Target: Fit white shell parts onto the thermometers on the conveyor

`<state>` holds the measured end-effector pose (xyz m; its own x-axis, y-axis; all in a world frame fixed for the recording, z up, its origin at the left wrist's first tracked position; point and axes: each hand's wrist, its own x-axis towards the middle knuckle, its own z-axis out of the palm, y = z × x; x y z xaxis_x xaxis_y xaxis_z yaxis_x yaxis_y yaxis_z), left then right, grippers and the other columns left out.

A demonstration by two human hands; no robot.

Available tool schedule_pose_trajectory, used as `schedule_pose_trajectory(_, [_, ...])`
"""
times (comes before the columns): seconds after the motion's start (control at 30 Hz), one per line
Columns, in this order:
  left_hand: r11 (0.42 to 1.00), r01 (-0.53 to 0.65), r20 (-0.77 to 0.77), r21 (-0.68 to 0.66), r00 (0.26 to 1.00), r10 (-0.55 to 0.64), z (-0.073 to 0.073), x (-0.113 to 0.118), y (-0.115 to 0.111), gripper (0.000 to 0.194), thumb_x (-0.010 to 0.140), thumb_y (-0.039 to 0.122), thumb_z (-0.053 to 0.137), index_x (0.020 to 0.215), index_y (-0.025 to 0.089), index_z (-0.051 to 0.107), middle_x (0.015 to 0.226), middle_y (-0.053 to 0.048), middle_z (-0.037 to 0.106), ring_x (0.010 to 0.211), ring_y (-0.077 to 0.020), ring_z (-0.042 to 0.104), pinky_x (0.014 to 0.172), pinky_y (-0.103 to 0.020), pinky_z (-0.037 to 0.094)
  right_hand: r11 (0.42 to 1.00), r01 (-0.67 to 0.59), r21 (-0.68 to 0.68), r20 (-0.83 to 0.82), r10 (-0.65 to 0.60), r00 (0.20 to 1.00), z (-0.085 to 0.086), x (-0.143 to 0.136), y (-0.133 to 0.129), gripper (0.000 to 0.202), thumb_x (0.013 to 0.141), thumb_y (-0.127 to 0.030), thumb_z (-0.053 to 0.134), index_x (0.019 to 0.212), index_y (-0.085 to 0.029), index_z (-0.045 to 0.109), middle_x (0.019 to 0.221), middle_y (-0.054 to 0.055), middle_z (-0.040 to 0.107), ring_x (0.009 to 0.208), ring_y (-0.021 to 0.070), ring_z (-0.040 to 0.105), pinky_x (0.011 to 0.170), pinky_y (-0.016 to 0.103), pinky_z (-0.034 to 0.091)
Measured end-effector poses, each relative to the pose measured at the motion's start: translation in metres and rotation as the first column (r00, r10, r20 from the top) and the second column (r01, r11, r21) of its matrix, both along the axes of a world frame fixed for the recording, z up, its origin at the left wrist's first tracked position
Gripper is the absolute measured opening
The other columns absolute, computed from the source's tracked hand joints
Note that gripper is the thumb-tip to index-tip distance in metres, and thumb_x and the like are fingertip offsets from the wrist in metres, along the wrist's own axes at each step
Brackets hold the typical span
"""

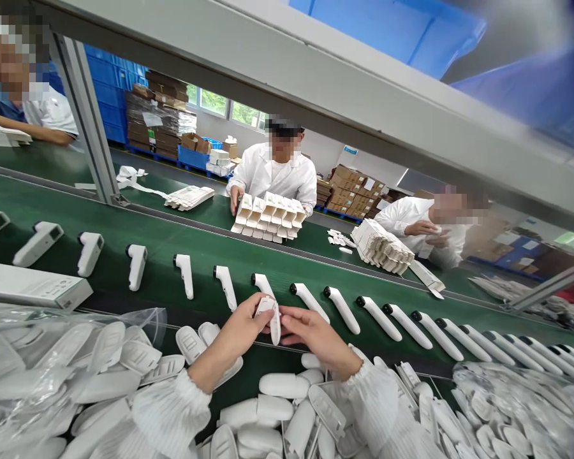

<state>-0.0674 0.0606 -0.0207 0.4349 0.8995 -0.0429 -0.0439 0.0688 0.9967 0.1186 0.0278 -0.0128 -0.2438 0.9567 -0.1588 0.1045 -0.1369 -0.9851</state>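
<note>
gripping one white plastic shell [276, 330] in the left hand [243, 326], with the right hand [312, 333] at its edge; cannot tell if closed. held before at least fourteen white handheld thermometers [342, 310], between two clear plastic bags [149, 317] full of white parts [110, 344].

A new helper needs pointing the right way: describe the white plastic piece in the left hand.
Look for the green belt carrying a row of white devices. Mid-picture, the left hand grips a white plastic piece, with the right hand close beside it. Unlike the loose pieces heaped nearer the viewer, it is held up.
</note>
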Motion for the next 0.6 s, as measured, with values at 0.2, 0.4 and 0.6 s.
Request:
schedule_pose_trajectory(0.2, [0.986,-0.087,-0.120,0.142,0.987,0.104,-0.010,0.002,-0.002,0.027,0.087,0.042,0.051,0.098,0.020,0.062,0.084,-0.002,0.062,0.077,-0.0185,0.059,0.071,-0.030,0.050,0.963,-0.009,-0.271,-0.242,-0.059,0.969,0.000,-0.013,0.006,0.048,0.066,-0.041,0.086,0.106,-0.018,0.070,0.083,0.003,0.065,0.070,0.0132,0.060,0.068,0.029,0.054])
schedule_pose_trajectory(0.4, [0.926,-0.325,-0.050,-0.189,0.946,0.322,-0.007,-0.013,0.009,0.042,0.082,0.032,0.053,0.119,0.013,0.059,0.092,-0.008,0.060,0.080,-0.0194,0.059,0.064,-0.030,0.055,0.954,0.298,-0.015,0.176,-0.291,0.940,-0.035,0.010,0.040,0.037,0.076,-0.042,0.070,0.105,-0.019,0.072,0.094,0.006,0.067,0.083,0.0204,0.061,0.064,0.030,0.053])
schedule_pose_trajectory(0.6, [0.917,-0.298,0.028,-0.265,0.948,0.316,0.000,-0.022,0.008,0.029,0.084,0.019,0.055,0.111,0.013,0.064,0.116,-0.011,0.063,0.102,-0.0198,0.063,0.089,-0.031,0.056,0.931,0.133,0.341,0.662,-0.338,0.668,-0.057,0.020,0.046,0.040,0.090,-0.030,0.052,0.123,-0.015,0.067,0.124,0.013,0.064,0.114,0.0290,0.059,0.097,0.040,0.047])
